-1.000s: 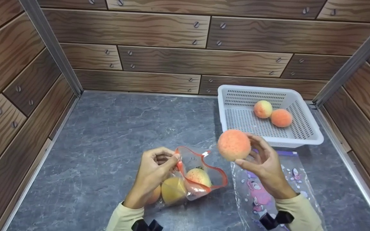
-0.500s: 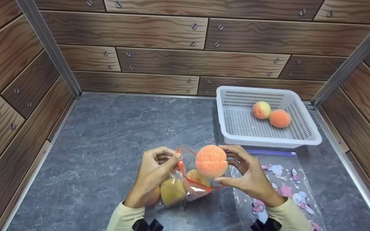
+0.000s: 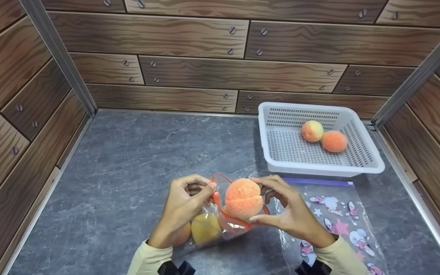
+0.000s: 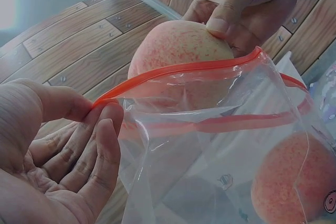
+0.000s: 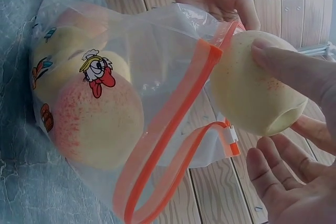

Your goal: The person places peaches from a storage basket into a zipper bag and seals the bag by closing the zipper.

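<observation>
My left hand [image 3: 187, 200] pinches the red-orange zip edge of a clear plastic zip bag [image 5: 168, 45], whose mouth gapes. Between the thumb and fingers of my right hand [image 3: 294, 210] is a peach [image 3: 243, 198], right over that mouth. The left wrist view shows this peach [image 4: 178, 51] behind the near rim, its lower part seen through the plastic. Several fruits lie in the bag, among them a pink-flushed peach [image 5: 100, 121] and a yellowish fruit [image 3: 205, 228]. Cartoon prints and a white slider [image 5: 233, 134] show on the bag.
A white perforated basket [image 3: 323, 168] stands at the back right, holding a yellow-orange peach [image 3: 312, 131] and an orange peach [image 3: 334, 141]. In front of it a flat printed bag [image 3: 334, 214] with a purple zip lies on the dark marbled table. Wood-patterned walls [image 3: 189, 70] enclose the table.
My right hand has carried the peach leftward and down, from beside the basket to over the bag's mouth. The left hand keeps its pinch on the bag's edge, nearly still.
</observation>
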`<state>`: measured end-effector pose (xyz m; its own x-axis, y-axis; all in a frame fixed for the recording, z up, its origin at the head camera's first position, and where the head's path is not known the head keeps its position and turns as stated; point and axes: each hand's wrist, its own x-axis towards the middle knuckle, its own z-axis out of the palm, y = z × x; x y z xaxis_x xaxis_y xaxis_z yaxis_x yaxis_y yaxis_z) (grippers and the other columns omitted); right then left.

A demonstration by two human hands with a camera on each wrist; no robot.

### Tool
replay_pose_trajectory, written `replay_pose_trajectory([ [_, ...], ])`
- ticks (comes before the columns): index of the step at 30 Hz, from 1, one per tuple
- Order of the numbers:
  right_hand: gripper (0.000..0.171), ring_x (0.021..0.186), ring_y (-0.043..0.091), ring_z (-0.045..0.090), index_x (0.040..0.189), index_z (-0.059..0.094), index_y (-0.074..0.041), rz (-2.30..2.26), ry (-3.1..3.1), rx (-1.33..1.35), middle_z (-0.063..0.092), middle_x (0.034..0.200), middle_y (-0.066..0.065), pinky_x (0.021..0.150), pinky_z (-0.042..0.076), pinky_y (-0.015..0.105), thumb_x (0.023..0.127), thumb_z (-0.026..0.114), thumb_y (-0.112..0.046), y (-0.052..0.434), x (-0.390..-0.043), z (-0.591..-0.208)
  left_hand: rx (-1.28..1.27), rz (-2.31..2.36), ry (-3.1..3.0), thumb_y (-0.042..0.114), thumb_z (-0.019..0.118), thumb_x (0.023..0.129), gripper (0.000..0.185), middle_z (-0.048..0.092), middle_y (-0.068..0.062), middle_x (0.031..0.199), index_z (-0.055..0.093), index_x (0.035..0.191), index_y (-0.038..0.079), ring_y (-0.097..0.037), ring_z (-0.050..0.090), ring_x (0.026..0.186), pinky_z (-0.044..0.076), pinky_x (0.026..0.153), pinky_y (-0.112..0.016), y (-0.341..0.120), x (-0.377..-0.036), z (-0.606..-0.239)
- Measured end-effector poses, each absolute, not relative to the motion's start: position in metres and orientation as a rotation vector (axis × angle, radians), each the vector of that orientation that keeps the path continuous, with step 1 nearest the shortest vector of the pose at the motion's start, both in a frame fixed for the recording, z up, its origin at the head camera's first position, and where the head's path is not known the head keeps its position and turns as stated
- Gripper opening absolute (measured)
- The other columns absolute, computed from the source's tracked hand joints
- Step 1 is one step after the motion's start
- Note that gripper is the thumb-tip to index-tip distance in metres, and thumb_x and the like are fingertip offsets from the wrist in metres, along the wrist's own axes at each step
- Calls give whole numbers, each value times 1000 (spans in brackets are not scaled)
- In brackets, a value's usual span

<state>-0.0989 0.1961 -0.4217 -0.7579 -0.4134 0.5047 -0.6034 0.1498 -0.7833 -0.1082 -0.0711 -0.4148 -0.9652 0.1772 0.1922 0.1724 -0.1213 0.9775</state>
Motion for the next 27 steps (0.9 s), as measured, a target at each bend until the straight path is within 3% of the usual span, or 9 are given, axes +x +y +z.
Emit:
replay_pose_trajectory([
  [7, 78, 93, 16, 56, 138, 57, 1, 1634, -2263, 1021, 60, 123, 14, 69, 52, 23, 68, 92, -2, 195, -99, -421, 414, 2309, 2074, 1, 71, 90, 13, 71, -18, 79, 68, 91, -11, -17, 69, 63, 60, 60, -28, -71, -109, -414],
  [12, 59, 95, 20, 59, 134, 59, 5, 1773, -2187, 1011, 60, 125, 20, 73, 56, 24, 79, 80, 11, 196, -98, -418, 426, 2310, 2088, 2, 72, 91, 13, 71, -19, 79, 69, 91, -11, -17, 69, 63, 61, 60, -30, -70, -109, -414],
  [17, 42, 93, 21, 61, 125, 62, 9, 1877, -2082, 940, 60, 117, 24, 78, 56, 24, 85, 68, 20, 200, -97, -414, 473, 2306, 2085, 4, 71, 92, 14, 71, -17, 77, 69, 90, -10, -17, 69, 63, 60, 58, -30, -69, -110, -416],
  [21, 34, 91, 19, 62, 119, 63, 10, 1878, -2093, 857, 61, 107, 25, 79, 57, 24, 86, 67, 19, 205, -96, -413, 491, 2296, 2091, 4, 71, 93, 14, 72, -16, 76, 69, 90, -9, -17, 69, 63, 61, 58, -34, -69, -111, -416],
  [27, 24, 78, 16, 61, 106, 69, 3, 1794, -2180, 756, 64, 90, 16, 67, 55, 22, 85, 72, 14, 213, -97, -418, 468, 2286, 2097, 5, 71, 93, 12, 72, -15, 76, 70, 90, -7, -20, 68, 63, 61, 59, -41, -69, -111, -415],
])
